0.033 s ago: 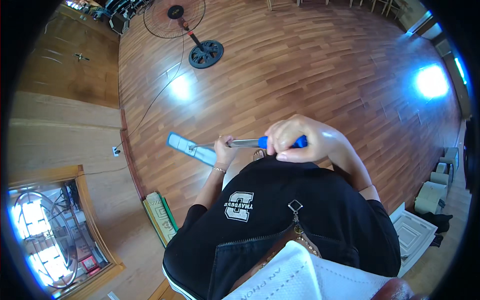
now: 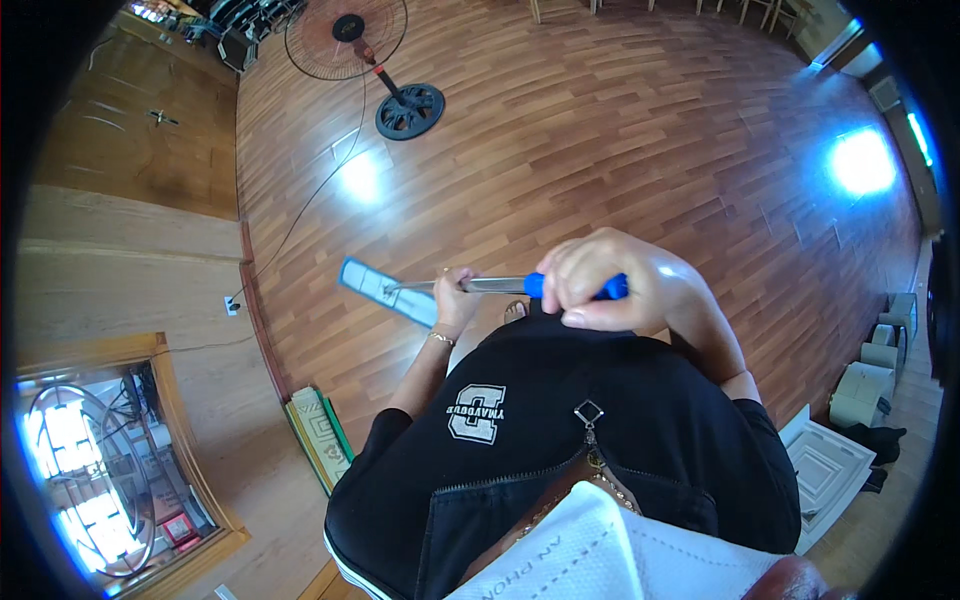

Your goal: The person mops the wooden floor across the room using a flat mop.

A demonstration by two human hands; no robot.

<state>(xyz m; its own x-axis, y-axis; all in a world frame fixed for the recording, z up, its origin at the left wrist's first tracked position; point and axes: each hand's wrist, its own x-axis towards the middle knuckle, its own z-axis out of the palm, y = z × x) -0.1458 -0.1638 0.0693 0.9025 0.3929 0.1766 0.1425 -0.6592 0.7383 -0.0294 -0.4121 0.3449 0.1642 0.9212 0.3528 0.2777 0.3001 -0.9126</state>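
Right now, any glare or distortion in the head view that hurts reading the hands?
Head view: two blown-out glare patches on the wooden floor; fisheye bends the edges, black at the rim; right hand and left hand on the mop handle stay sharp and evenly lit.

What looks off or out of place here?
Nothing stands out. Both hands grip the mop handle, right hand on the blue grip, left hand lower down; the mop head lies flat on the wood floor. No spills visible.
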